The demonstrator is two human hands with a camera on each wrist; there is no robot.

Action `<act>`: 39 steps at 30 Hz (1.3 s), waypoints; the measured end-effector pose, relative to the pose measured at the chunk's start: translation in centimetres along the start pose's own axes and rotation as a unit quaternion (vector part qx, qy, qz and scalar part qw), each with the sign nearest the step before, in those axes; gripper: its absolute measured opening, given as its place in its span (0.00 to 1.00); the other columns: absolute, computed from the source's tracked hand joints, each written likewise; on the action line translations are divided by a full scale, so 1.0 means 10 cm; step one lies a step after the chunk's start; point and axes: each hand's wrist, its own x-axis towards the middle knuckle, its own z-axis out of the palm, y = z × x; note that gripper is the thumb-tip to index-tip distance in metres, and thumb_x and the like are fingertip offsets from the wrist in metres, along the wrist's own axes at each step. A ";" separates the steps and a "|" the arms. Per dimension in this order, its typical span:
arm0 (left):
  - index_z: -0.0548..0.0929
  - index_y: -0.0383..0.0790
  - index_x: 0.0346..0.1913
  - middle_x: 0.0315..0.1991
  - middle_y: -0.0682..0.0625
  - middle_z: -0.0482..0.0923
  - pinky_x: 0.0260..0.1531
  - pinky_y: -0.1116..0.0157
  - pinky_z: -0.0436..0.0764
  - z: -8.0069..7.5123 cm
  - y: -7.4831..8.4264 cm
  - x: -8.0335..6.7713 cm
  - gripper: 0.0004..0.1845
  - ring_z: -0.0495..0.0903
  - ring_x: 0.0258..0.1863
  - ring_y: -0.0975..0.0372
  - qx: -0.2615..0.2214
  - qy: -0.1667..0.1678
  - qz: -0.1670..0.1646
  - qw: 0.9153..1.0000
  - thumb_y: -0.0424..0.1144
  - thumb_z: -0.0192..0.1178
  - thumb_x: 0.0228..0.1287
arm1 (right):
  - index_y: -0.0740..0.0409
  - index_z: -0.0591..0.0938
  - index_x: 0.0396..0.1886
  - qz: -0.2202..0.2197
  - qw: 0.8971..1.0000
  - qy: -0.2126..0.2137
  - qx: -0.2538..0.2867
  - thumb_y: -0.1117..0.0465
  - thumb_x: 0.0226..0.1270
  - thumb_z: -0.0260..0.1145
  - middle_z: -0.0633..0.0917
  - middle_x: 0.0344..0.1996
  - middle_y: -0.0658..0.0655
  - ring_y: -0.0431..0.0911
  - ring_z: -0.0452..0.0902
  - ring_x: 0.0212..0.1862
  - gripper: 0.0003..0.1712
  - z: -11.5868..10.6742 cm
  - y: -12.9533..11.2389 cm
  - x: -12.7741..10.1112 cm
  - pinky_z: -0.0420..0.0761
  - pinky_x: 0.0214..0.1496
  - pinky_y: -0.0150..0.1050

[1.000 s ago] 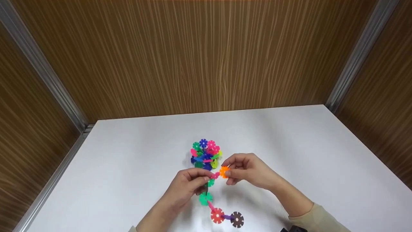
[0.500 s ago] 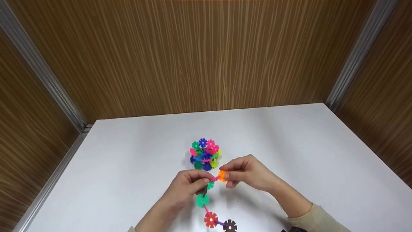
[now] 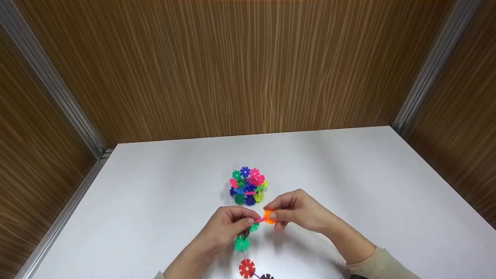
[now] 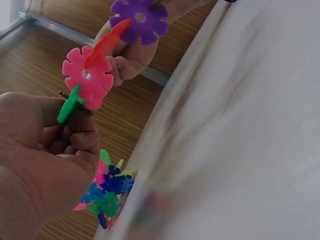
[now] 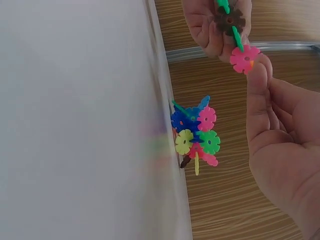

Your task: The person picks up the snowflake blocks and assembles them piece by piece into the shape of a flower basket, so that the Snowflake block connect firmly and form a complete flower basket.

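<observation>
A chain of plastic snowflake discs hangs between both hands above the white table [image 3: 155,193]. My left hand [image 3: 248,220] pinches the chain beside its pink disc [image 3: 259,219] [image 4: 87,76]. From there a green disc [image 3: 241,243], a red disc [image 3: 247,268] and a brown disc [image 3: 266,276] trail toward the bottom edge. My right hand [image 3: 273,215] pinches the orange disc [image 3: 268,217] at the chain's upper end. In the left wrist view a purple disc [image 4: 140,20] shows beside the right hand's fingers. A ball of joined colourful discs [image 3: 247,186] [image 5: 195,135] rests on the table just beyond the hands.
Wood-grain walls with metal corner strips [image 3: 58,97] enclose the table at the back and on both sides. The table's left edge runs along a metal rail [image 3: 66,217].
Both hands with the chain have drifted slightly nearer to me. The red and brown discs have slid down toward the bottom edge of the head view. The ball has not moved.
</observation>
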 end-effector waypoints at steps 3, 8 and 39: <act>0.90 0.33 0.51 0.36 0.48 0.87 0.34 0.71 0.80 0.00 0.01 0.01 0.09 0.76 0.29 0.61 0.007 0.000 0.009 1.000 0.31 0.63 0.76 | 0.76 0.84 0.56 0.011 1.000 -0.010 -0.015 0.69 0.76 0.67 0.90 0.39 0.63 0.42 0.88 0.31 0.15 -0.01 -0.01 0.00 0.90 0.42 0.39; 0.87 0.33 0.57 0.33 0.50 0.83 0.32 0.72 0.78 0.00 -0.02 0.02 0.13 0.76 0.30 0.62 0.024 0.011 0.041 0.999 0.33 0.65 0.75 | 0.66 0.88 0.50 0.038 0.998 -0.008 -0.054 0.67 0.74 0.70 0.91 0.36 0.60 0.47 0.87 0.33 0.10 -0.03 -0.05 0.00 0.88 0.39 0.36; 0.85 0.32 0.61 0.45 0.46 0.86 0.50 0.63 0.88 -0.36 0.42 0.16 0.22 0.85 0.45 0.56 0.150 0.131 0.024 0.980 0.33 0.75 0.66 | 0.65 0.82 0.55 -0.036 0.964 0.244 0.094 0.62 0.76 0.70 0.90 0.45 0.63 0.54 0.89 0.48 0.14 -0.21 -0.31 0.26 0.88 0.54 0.43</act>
